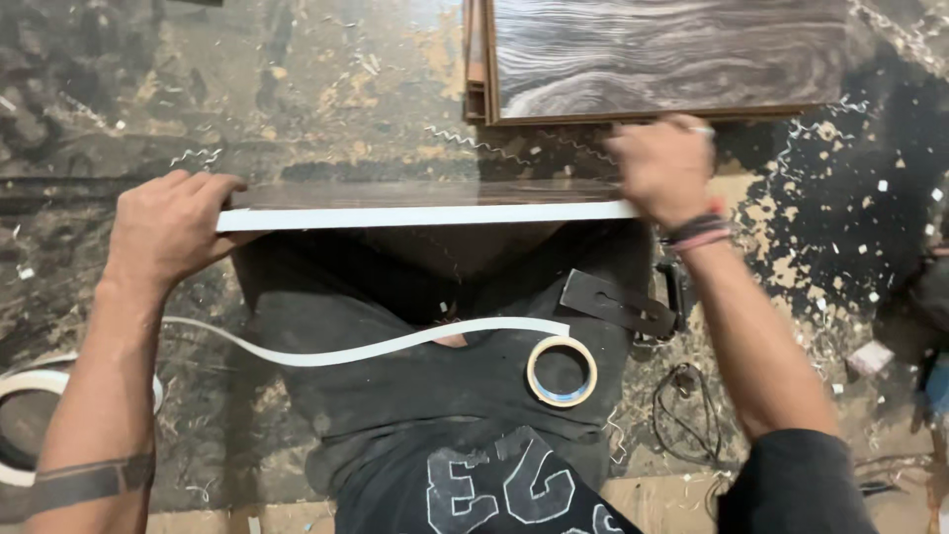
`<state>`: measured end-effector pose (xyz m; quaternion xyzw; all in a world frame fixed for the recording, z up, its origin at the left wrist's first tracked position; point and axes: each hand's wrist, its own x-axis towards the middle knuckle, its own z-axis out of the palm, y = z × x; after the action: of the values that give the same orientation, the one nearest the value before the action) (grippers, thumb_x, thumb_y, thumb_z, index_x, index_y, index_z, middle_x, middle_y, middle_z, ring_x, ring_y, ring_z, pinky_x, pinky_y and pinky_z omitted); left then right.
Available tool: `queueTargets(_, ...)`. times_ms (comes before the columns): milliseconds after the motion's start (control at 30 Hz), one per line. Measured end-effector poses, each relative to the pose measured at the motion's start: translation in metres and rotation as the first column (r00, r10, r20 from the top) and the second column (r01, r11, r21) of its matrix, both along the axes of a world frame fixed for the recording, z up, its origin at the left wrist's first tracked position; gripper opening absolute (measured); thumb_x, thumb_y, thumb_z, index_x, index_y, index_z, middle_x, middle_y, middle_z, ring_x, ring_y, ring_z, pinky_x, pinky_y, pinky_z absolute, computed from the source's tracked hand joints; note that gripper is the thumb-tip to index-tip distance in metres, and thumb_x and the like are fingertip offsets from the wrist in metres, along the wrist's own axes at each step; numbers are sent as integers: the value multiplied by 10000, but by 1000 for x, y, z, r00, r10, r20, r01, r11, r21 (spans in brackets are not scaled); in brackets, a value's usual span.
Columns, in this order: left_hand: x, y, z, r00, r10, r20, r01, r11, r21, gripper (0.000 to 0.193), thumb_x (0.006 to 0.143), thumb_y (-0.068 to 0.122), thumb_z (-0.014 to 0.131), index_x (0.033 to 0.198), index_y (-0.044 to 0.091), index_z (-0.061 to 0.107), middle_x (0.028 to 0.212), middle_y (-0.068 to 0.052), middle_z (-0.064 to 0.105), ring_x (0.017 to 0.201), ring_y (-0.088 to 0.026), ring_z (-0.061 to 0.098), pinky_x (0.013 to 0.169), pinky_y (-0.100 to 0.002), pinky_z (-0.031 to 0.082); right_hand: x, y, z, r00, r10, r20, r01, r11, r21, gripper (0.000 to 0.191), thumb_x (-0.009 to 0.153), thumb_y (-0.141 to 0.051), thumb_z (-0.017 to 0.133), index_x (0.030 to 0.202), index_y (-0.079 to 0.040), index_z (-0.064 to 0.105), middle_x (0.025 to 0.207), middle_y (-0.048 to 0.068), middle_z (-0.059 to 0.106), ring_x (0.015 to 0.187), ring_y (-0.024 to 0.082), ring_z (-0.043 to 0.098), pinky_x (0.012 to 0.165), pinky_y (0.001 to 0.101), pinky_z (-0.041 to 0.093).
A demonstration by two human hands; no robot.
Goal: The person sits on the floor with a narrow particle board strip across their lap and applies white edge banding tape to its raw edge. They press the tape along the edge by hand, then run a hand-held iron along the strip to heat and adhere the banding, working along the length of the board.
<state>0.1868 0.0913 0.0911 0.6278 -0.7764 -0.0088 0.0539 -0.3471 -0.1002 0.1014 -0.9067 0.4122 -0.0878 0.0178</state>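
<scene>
— Gripping what, that left hand (168, 232)?
— It clamps the left end of a board (425, 205) with a white edge, held across the person's lap.
— And the right hand (664, 168)?
— Closed on the board's right end. White strip (326, 354) and a tape roll (561, 371) lie on the lap; stacked panels (662, 54) sit beyond.

Left hand (168, 232) and right hand (664, 170) clasp opposite ends of a white-edged board (425, 213) above a tape roll (561, 371).
</scene>
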Motion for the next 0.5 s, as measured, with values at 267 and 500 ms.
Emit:
queueTargets(267,-8,-7,4,996,42,77,-47,997,59,463,828,487,787,1181,191,746,1035,15,747,907,-194,710,794,-349,570,-64,-10,-79,63,-815,576,-173,560,810,702,1046,-625,298,1026,-49,698,769,38,675,759,176,679,747,331,547)
queueTargets(500,-8,-7,4,989,80,121,-90,992,85,473,820,507,783,1180,202,753,1054,-7,756,977,-217,723,784,-357,579,-107,54,-59,213,-872,440,-67,436,897,377,1057,-383,557,1139,-37,681,959,15,738,858,114,701,793,278,561)
